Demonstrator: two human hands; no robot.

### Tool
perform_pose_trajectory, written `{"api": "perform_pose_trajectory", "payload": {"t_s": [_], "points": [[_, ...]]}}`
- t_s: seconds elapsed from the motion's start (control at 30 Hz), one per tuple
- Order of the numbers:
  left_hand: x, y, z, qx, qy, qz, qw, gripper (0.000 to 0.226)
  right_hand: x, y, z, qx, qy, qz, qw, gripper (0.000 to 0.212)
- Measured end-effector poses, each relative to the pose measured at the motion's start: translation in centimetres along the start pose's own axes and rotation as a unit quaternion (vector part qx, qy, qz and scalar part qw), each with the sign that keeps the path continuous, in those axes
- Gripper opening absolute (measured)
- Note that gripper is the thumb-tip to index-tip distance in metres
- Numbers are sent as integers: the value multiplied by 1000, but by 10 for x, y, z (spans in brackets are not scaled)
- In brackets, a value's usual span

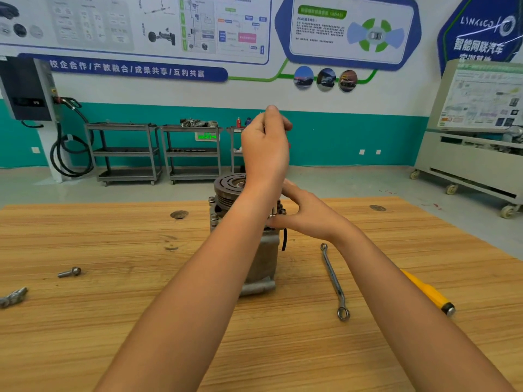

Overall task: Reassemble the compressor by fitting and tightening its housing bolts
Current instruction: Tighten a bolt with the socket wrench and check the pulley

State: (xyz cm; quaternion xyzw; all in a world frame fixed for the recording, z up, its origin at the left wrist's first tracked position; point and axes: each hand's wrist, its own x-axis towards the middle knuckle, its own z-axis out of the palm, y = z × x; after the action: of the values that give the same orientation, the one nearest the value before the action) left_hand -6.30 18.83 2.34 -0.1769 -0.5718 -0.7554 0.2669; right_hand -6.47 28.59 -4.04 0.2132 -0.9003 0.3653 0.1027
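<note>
The grey compressor (261, 261) stands upright on the wooden table (113, 321), with its grooved pulley (227, 185) on top. Bolt heads (213, 217) show on its left flange. My left hand (266, 151) is raised above the pulley, fingers closed on the top of a tool that is mostly hidden. Lower down, my right hand (307, 213) pinches the tool's silver socket end (273, 213) at the compressor's right flange. My left forearm hides much of the housing.
A loose bolt (69, 272) and a metal part (12, 297) lie at the left. A ring spanner (334, 281) and a yellow-handled screwdriver (430, 292) lie to the right of the compressor. Trolleys (127, 154) stand by the far wall.
</note>
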Motion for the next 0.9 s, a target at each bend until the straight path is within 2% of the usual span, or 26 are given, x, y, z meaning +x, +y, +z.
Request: {"api": "perform_pose_trajectory", "payload": {"t_s": [0.17,0.27,0.37,0.5,0.57,0.63,0.7,0.77,0.83,0.9], "points": [[10,1,-4,-85,-89,-50,991,43,1,1,-1,6,-13,-10,1000,80],[21,1,-11,-123,-156,-92,976,53,4,2,-2,7,-20,-1,1000,83],[29,0,-17,-184,-247,-146,940,56,6,4,-4,34,-24,9,999,79],[36,-2,-19,-235,-348,-193,887,42,8,3,-6,55,-36,7,998,72],[39,-3,-20,-252,-373,-206,869,40,8,3,-7,58,-40,3,998,66],[41,-5,-21,-275,-378,-220,856,39,6,1,-6,46,-10,-35,998,58],[40,-7,-23,-282,-370,-223,857,38,4,-3,1,57,67,-97,991,47],[35,-7,-25,-241,-368,-215,872,41,4,-4,7,94,148,-107,979,33],[28,-5,-26,-140,-375,-198,895,47,4,-5,10,105,205,-89,969,22],[22,-2,-27,-6,-350,-139,926,48,3,-6,11,125,210,-82,966,16]]}}
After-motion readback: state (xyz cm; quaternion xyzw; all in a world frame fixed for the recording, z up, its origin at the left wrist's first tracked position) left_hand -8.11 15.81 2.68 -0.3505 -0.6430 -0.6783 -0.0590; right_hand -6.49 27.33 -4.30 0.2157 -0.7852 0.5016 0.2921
